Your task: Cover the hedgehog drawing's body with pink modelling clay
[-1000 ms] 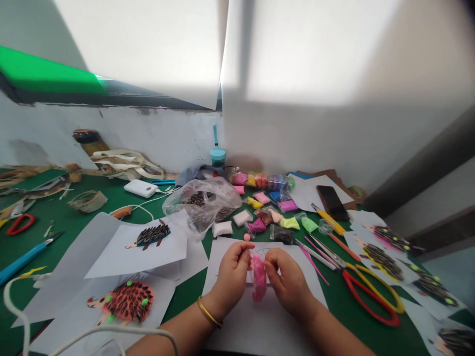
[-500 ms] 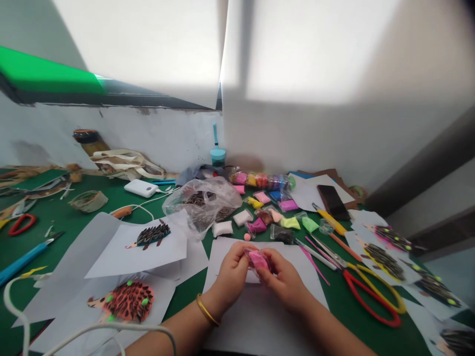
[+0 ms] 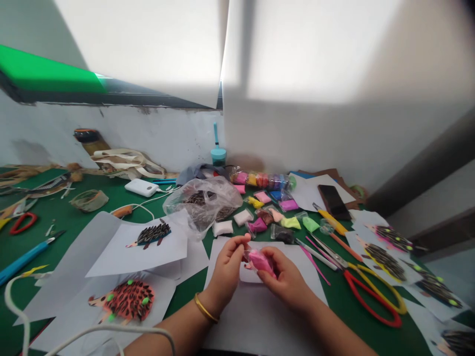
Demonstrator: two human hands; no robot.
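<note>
My right hand [image 3: 284, 274] is closed around a small clear packet of pink modelling clay [image 3: 261, 262]. The fingers of my left hand [image 3: 229, 264] pinch the packet's clear plastic edge on its left side. Both hands hover over white paper [image 3: 260, 321] in front of me. On that paper, partly hidden between my hands, a small pinkish piece with dark marks shows. A little pink ball [image 3: 247, 237] appears just beyond my left fingertips; whether they touch it I cannot tell.
Several clay packets [image 3: 258, 225] lie beyond the paper, beside a plastic bag of seeds [image 3: 202, 202]. To the right are red-and-yellow scissors [image 3: 371, 291], an orange cutter [image 3: 332, 221] and a phone [image 3: 334, 201]. Seed hedgehog pictures [image 3: 129, 301] lie on both sides; a white cable [image 3: 111, 327] crosses the left front.
My hands have drawn slightly apart, the left shifting left. More of the pink packet now shows in my right hand, and the small piece on the paper has come into view.
</note>
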